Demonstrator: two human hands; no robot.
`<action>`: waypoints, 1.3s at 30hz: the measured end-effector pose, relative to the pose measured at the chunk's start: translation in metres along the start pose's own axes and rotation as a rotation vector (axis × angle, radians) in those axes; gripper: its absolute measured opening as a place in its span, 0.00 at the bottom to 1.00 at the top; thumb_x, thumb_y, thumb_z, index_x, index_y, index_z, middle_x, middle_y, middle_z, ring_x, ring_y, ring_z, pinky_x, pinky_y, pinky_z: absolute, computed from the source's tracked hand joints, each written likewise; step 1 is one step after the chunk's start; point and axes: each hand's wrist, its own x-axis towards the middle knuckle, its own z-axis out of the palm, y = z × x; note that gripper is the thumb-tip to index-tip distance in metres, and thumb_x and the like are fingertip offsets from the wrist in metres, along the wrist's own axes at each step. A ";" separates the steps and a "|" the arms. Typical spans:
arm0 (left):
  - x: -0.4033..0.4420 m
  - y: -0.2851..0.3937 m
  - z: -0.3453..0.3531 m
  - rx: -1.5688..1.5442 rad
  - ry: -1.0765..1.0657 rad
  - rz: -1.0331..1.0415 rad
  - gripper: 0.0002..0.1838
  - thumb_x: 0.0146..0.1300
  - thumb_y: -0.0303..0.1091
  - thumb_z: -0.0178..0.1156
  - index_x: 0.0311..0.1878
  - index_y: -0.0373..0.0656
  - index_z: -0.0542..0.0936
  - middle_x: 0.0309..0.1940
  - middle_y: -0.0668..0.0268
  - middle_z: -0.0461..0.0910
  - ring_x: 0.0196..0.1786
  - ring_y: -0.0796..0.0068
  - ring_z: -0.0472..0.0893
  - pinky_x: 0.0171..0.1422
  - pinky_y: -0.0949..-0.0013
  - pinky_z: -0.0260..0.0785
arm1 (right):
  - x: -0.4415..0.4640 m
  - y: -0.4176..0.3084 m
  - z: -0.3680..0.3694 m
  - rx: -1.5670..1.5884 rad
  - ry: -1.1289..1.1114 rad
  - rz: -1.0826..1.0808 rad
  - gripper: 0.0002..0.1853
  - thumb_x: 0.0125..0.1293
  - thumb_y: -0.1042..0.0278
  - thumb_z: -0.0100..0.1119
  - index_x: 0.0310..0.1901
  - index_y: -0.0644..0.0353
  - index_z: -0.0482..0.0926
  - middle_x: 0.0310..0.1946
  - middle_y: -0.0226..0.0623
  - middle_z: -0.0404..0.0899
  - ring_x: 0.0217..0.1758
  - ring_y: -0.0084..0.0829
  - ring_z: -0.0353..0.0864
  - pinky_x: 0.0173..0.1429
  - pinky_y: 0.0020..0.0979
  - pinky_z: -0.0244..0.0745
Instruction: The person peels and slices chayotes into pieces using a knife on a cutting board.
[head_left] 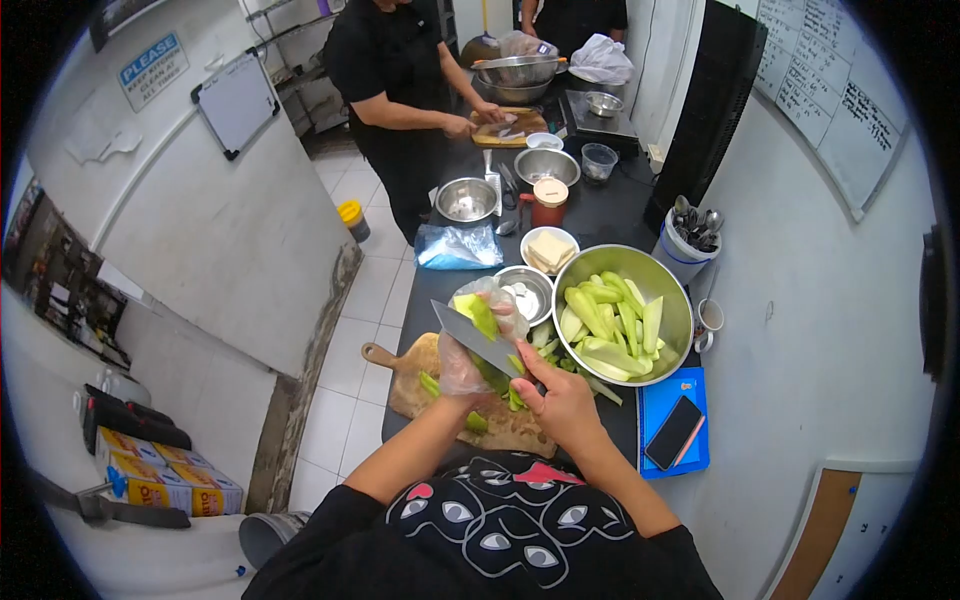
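My left hand [462,370], in a clear plastic glove, is closed around a light green vegetable [478,312]. My right hand [565,402] grips a wide-bladed knife [476,337], its blade lying slantwise across the vegetable. Beneath both hands is a wooden cutting board [412,372], with green peel strips and scraps [476,423] on it. To the right, a large metal bowl [684,330] holds several long, pale green pieces [605,315]. The knife handle is mostly hidden in my right hand.
Beyond my hands are a small metal bowl [540,283], a plate of pale slices [549,249] and a blue plastic bag [458,247]. At right lie a phone [674,432] and blue folder [652,393]. A co-worker [395,85] cuts on another board [530,121].
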 end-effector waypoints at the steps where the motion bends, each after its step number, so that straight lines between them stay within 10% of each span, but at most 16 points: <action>1: 0.000 0.001 -0.001 0.027 -0.028 0.042 0.27 0.66 0.56 0.46 0.56 0.44 0.68 0.46 0.62 0.76 0.44 0.72 0.77 0.49 0.68 0.73 | 0.001 -0.001 0.001 0.008 -0.006 0.008 0.27 0.60 0.53 0.60 0.60 0.49 0.72 0.30 0.42 0.81 0.30 0.43 0.81 0.34 0.37 0.74; 13: -0.013 -0.002 0.001 -0.067 -0.027 -0.015 0.28 0.67 0.56 0.43 0.58 0.41 0.66 0.48 0.60 0.75 0.47 0.68 0.77 0.52 0.65 0.73 | 0.005 -0.011 -0.001 0.011 -0.099 0.160 0.25 0.61 0.57 0.60 0.60 0.53 0.72 0.39 0.49 0.81 0.40 0.44 0.82 0.43 0.34 0.76; 25: -0.011 0.003 -0.005 0.802 -0.098 0.245 0.27 0.68 0.52 0.41 0.56 0.37 0.68 0.46 0.58 0.77 0.47 0.68 0.78 0.53 0.65 0.71 | 0.004 0.000 0.010 0.013 -0.047 0.168 0.26 0.62 0.49 0.56 0.60 0.50 0.72 0.32 0.48 0.81 0.33 0.50 0.80 0.36 0.42 0.74; 28: -0.005 0.001 -0.010 -0.096 0.028 -0.272 0.30 0.67 0.56 0.40 0.55 0.36 0.69 0.46 0.58 0.77 0.46 0.67 0.78 0.52 0.65 0.71 | 0.007 0.003 0.008 0.006 -0.055 0.179 0.25 0.63 0.49 0.55 0.59 0.50 0.73 0.31 0.49 0.80 0.32 0.50 0.80 0.36 0.42 0.74; 34: -0.005 -0.003 -0.018 0.460 -0.147 0.143 0.32 0.65 0.59 0.38 0.54 0.37 0.70 0.46 0.57 0.77 0.45 0.67 0.77 0.49 0.66 0.71 | 0.014 -0.003 0.001 0.206 -0.196 0.414 0.21 0.66 0.52 0.53 0.55 0.55 0.75 0.29 0.52 0.79 0.31 0.49 0.80 0.36 0.36 0.73; 39: 0.002 -0.001 -0.028 -0.134 -0.113 -0.288 0.32 0.66 0.60 0.38 0.57 0.42 0.69 0.47 0.57 0.75 0.43 0.67 0.77 0.49 0.65 0.71 | 0.012 0.022 0.005 0.403 -0.353 0.658 0.20 0.67 0.56 0.52 0.55 0.57 0.75 0.35 0.54 0.80 0.38 0.45 0.82 0.43 0.34 0.74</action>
